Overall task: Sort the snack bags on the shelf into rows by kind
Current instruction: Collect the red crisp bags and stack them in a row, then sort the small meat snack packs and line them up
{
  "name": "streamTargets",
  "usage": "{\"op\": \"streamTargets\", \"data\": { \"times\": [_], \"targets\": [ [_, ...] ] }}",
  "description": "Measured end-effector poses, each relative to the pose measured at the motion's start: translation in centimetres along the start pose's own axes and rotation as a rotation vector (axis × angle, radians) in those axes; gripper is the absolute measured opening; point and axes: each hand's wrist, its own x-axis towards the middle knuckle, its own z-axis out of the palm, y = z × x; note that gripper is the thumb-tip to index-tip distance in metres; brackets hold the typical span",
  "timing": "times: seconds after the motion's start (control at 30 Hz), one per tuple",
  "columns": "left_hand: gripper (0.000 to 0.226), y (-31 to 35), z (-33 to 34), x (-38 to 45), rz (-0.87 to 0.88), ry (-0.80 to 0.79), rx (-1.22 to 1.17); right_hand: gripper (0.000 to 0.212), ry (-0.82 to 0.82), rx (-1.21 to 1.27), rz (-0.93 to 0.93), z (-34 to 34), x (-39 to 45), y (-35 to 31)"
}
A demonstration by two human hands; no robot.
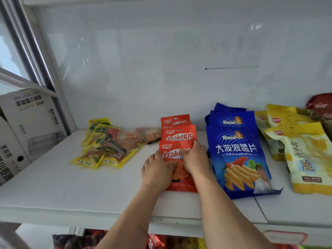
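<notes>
Bare forearms (221, 209), bare left hand (158, 170) and right hand (193, 159).

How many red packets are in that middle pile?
4, overlapping: the front packet under the left hand and right hand, the second packet behind it, a sliver of a third, the rearmost by the wall. More may be hidden.

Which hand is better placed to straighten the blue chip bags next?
Probably right. The right hand rests on the red packet beside the blue chip bags; the left hand is on the packet's far side.
</notes>
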Motion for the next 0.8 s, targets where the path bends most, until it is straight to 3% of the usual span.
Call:
{"op": "streamTargets", "data": {
  "times": [0.13, 0.37, 0.53, 0.7, 0.8],
  "targets": [
    [0.065, 0.2, -0.4, -0.3, -0.013, 0.001, -0.021, 0.064, 0.02, -0.029, -0.015, 0.0, -0.1, -0.4],
    [0.056, 0.2, -1.6, -0.5, -0.04, 0.01, -0.249, 0.086, 0.058, -0.137, -0.032, -0.4, -0.3, -1.8],
    [0.069, -1.2, -3.2, 0.3, -0.038, 0.053, -0.332, 0.078, 0.069, -0.228, -0.136, 0.1, -0.8, -4.1],
    [0.056, -4.9, -6.4, 3.4, 0.146, 0.275, 0.156, 0.054, 0.065, -0.162, -0.395, 2.5, -1.4, -8.4],
    [0.058, -7.3, -8.2, 6.1, 0.176, 0.21, 0.34, 0.042, -0.07, -0.057, -0.415, 4.6, -1.3, -11.7]
  ]
}}
